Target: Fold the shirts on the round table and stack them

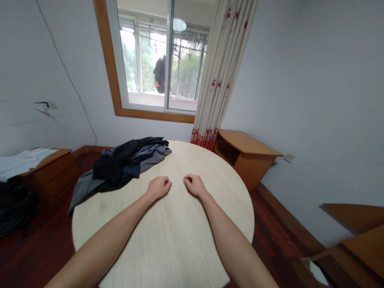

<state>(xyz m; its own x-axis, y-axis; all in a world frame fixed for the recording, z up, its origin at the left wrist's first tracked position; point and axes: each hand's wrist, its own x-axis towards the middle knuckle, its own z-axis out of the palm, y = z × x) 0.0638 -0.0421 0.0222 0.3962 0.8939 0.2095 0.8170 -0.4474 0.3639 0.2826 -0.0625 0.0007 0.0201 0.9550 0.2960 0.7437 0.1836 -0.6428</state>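
Bare forearms (120, 228) extending from seven and five o'clock, left hand (157, 187) and right hand (195, 184) forming loose fists, resting on a round wood-grain table (177, 240), dark clothes (126, 162) lying heaped at ten, sliding window (169, 48) and red-patterned curtain (223, 72) showing at twelve and one

- Left hand (157, 187), right hand (195, 185): most fingers curled out of sight
- Clothes pile (120, 164): lower layers buried (garment count impossible to tell)
- Round table (177, 236): near edge cut off below
- Black bag (15, 208): blurred, cropped at left
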